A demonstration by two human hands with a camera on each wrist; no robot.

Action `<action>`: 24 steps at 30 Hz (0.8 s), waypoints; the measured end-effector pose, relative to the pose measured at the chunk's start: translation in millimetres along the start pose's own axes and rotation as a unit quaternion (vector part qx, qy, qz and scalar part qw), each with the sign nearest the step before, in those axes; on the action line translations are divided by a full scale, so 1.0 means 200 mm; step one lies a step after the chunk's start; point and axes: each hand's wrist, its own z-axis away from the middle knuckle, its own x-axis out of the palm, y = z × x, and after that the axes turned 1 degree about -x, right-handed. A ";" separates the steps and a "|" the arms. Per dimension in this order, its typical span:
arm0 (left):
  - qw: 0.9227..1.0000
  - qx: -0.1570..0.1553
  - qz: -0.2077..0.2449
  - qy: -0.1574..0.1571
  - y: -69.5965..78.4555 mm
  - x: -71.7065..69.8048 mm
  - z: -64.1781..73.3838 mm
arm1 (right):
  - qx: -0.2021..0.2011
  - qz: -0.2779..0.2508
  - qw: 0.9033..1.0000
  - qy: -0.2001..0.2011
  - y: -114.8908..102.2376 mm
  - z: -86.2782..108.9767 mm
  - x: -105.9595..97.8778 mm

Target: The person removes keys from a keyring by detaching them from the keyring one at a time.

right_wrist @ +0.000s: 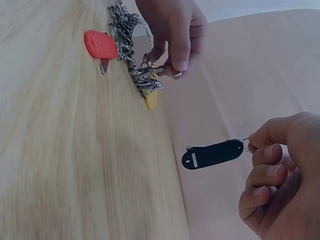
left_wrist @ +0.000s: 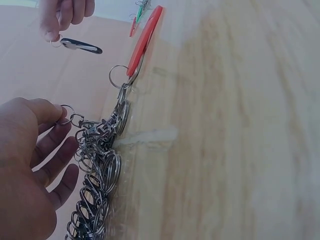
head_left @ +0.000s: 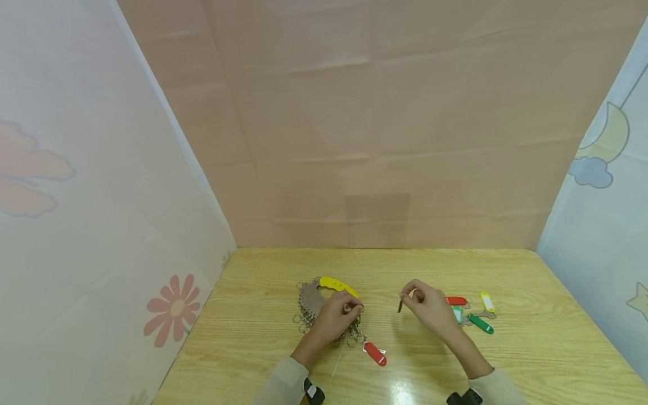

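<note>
A curved grey plate [head_left: 311, 299] with a yellow handle [head_left: 338, 286] lies on the table, its rim hung with clasps and split rings [left_wrist: 100, 175]. My left hand [head_left: 335, 316] pinches one split ring [left_wrist: 65, 114] of that bunch between thumb and forefinger. A red key tag [head_left: 375, 354] hangs off the bunch's near end and lies on the wood. Right of it my right hand [head_left: 430, 306] is raised above the table, pinching a small metal ring with a black key tag [right_wrist: 212, 155] dangling from it. A key is partly visible behind the black tag.
Beyond my right hand lie more key tags: a red one [head_left: 456, 301], a yellow one [head_left: 487, 302], a dark green one [head_left: 481, 324] and a light green one [head_left: 458, 315], with keys among them. A pinkish-brown sheet [head_left: 379, 140] rises behind the wooden table [head_left: 547, 349].
</note>
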 end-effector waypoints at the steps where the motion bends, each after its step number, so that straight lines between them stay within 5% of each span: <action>1: 1.000 0.000 0.000 0.000 0.00 0.00 0.00 | -0.002 0.001 1.000 0.002 0.00 0.00 -0.01; 24: 1.000 0.009 0.004 -0.001 0.00 0.00 0.00 | -0.018 0.013 0.998 0.065 0.13 0.04 -0.21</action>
